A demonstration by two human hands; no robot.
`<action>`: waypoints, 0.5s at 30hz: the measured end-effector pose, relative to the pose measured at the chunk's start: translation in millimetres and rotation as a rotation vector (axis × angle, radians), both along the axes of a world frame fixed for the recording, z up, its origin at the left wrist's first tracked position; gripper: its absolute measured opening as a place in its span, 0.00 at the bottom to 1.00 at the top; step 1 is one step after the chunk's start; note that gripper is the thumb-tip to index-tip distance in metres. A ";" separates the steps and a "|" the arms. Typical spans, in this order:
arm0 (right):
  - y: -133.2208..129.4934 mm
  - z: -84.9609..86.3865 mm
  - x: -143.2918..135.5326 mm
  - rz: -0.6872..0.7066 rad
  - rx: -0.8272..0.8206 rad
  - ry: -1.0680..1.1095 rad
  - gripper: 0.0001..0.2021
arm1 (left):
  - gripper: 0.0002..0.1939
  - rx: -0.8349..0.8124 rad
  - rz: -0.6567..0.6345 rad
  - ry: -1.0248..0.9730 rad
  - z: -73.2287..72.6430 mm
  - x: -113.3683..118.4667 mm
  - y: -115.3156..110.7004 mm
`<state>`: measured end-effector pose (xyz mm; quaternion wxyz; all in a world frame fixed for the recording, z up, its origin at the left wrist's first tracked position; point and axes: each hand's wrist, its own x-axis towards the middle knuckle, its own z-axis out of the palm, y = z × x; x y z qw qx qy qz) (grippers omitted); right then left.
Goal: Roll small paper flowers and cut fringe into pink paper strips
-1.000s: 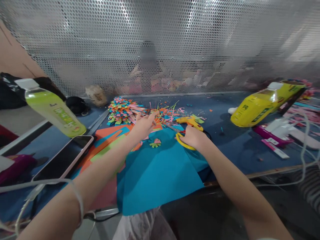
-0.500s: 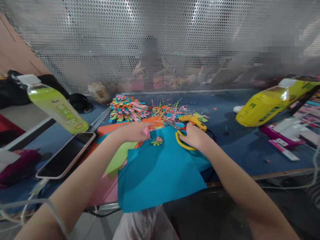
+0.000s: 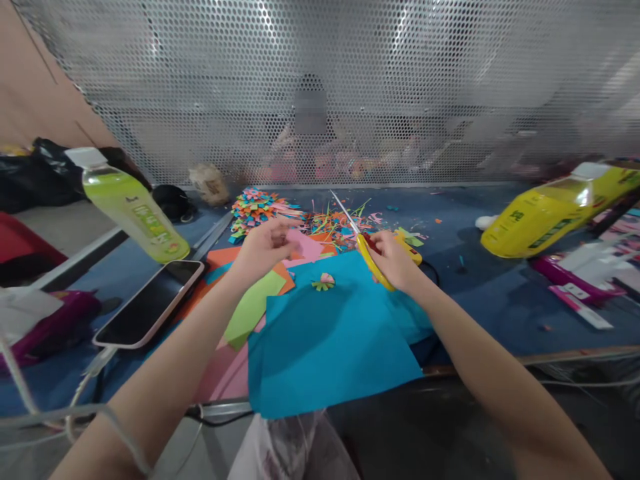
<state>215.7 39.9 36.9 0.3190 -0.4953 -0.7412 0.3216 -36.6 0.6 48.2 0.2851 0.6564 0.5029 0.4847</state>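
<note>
Between the fingers of my left hand (image 3: 265, 247) is a small piece of pink paper (image 3: 306, 245), held above the sheets. My right hand (image 3: 393, 259) grips a pair of scissors (image 3: 369, 257) by the yellow handles, with the blades pointing up and away. A large blue paper sheet (image 3: 335, 340) lies in front of me and hangs over the table's edge. On it rests a little fringed paper flower (image 3: 323, 281), green with some pink. Green paper (image 3: 253, 310) and an orange sheet (image 3: 225, 257) lie to the left.
A pile of colourful fringed paper pieces (image 3: 260, 210) and loose scraps lies at the back. A yellow glue gun (image 3: 410, 251) sits behind my right hand. A phone (image 3: 150, 303) and a green drink bottle (image 3: 133, 210) are left; a yellow bottle (image 3: 537, 217) is right.
My left hand has turned and lifted slightly, showing more of the pink paper. The scissors have been raised from the blue sheet, their blades now pointing upward. The view has shifted a little.
</note>
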 end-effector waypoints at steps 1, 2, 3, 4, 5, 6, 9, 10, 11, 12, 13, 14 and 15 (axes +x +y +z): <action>-1.6 0.3 -2.7 0.026 -0.066 0.119 0.14 | 0.23 -0.013 -0.023 -0.083 2.2 3.3 -2.3; -3.4 0.9 -5.4 0.044 -0.130 0.225 0.18 | 0.25 -0.027 -0.043 -0.136 4.3 7.3 -4.8; -5.3 1.8 -7.8 0.054 -0.179 0.303 0.22 | 0.26 -0.043 -0.069 -0.167 6.4 11.8 -7.6; -7.1 2.9 -9.9 0.060 -0.210 0.366 0.26 | 0.27 -0.061 -0.087 -0.185 8.4 16.6 -10.3; -8.7 4.1 -11.5 0.065 -0.226 0.420 0.29 | 0.29 -0.081 -0.113 -0.198 10.3 21.7 -12.8; -10.2 5.3 -12.5 0.074 -0.226 0.467 0.31 | 0.30 -0.099 -0.141 -0.205 12.0 26.8 -14.9; -13.2 7.3 -12.8 0.152 -0.207 0.514 0.30 | 0.33 -0.125 -0.189 -0.206 14.5 40.2 -18.3; -13.6 7.0 -12.2 0.185 -0.204 0.500 0.29 | 0.33 -0.127 -0.193 -0.208 14.2 43.7 -18.4; -13.6 6.1 -11.6 0.212 -0.198 0.481 0.28 | 0.33 -0.126 -0.191 -0.211 13.5 46.6 -18.1; -13.2 4.7 -11.0 0.231 -0.190 0.465 0.26 | 0.32 -0.127 -0.189 -0.216 12.2 49.1 -17.6; -12.4 2.8 -10.6 0.244 -0.184 0.456 0.26 | 0.32 -0.129 -0.189 -0.230 10.7 51.2 -17.0; -11.3 0.7 -10.4 0.253 -0.178 0.458 0.25 | 0.32 -0.130 -0.186 -0.253 9.1 52.9 -16.4; -10.2 -1.4 -10.4 0.265 -0.179 0.466 0.25 | 0.31 -0.133 -0.180 -0.287 7.4 54.5 -15.9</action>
